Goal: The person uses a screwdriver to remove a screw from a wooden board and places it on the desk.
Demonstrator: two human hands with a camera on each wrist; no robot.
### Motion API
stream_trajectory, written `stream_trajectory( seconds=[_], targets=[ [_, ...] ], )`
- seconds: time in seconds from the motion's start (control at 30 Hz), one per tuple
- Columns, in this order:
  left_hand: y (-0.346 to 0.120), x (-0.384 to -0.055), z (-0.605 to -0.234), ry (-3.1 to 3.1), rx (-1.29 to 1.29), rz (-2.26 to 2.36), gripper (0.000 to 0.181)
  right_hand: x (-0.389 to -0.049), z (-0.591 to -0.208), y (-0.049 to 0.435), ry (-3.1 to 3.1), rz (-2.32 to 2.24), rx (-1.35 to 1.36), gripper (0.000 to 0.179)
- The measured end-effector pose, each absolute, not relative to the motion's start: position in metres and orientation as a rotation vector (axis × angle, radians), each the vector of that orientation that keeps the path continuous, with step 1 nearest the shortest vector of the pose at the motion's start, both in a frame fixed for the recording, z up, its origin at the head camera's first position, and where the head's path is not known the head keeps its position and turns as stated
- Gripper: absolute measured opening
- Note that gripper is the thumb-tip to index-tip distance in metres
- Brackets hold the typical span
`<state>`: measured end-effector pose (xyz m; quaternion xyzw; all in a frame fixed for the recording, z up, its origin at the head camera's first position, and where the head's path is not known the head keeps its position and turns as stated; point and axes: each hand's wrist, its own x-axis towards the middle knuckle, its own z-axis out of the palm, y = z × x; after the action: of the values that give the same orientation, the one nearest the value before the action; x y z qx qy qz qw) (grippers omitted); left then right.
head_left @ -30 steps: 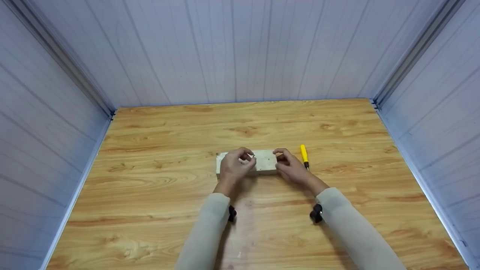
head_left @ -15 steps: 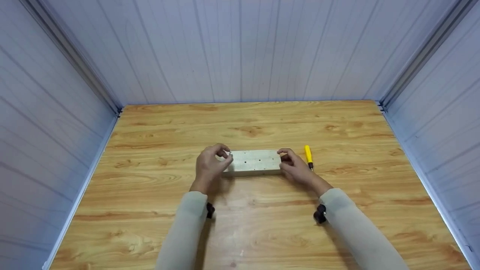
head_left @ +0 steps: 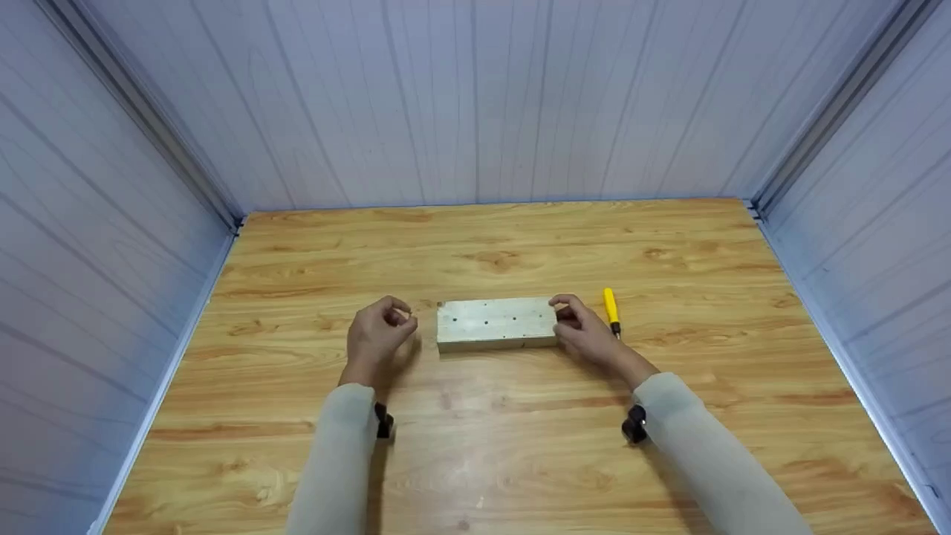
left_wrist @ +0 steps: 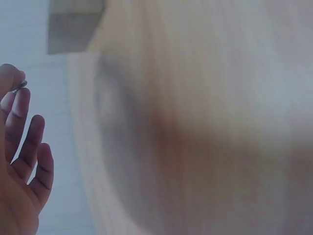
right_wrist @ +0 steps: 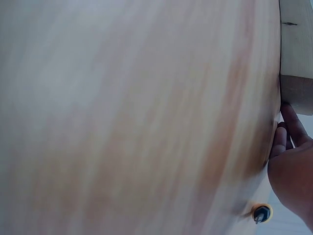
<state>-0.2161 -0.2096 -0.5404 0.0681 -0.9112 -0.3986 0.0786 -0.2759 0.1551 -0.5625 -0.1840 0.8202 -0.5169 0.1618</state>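
Observation:
A pale wooden block, its top dotted with several small dark holes, lies lengthwise mid-table. To its left, my left hand is held apart from it, above the table. Between the thumb and index finger of that hand is a small dark screw, while the other fingers stay loosely bent. My right hand holds the block's right end, index finger at the far corner and thumb at the end face. In the right wrist view, a fingertip meets the lower edge of the block.
A screwdriver with a yellow handle lies just right of my right hand, its shaft pointing toward me and partly hidden behind that hand. Pale panelled walls enclose the wood-grain table at the back and both sides.
My left hand has moved left from over the block to beyond its left end, uncovering the holes on top. The right hand stays at the block's right end.

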Motion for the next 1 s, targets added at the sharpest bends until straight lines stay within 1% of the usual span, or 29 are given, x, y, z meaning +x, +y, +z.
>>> stream_trajectory(
  seconds=[0.27,0.43,0.73,1.0],
  targets=[
    [-0.22,-0.213,-0.554,-2.813,0.475,-1.159,0.014,-0.276,-0.563,0.153,2.355,-1.47,-0.499,0.038],
    [-0.224,-0.213,-0.558,-2.847,0.578,-1.131,0.012,-0.275,-0.562,0.152,2.348,-1.461,-0.488,0.038],
    [-0.226,-0.212,-0.562,-2.905,0.612,-1.124,0.015,-0.262,-0.541,0.147,2.299,-1.48,-0.479,0.04],
    [-0.225,-0.215,-0.564,-2.884,0.586,-1.174,0.016,-0.261,-0.537,0.147,2.32,-1.467,-0.495,0.04]
  ],
)
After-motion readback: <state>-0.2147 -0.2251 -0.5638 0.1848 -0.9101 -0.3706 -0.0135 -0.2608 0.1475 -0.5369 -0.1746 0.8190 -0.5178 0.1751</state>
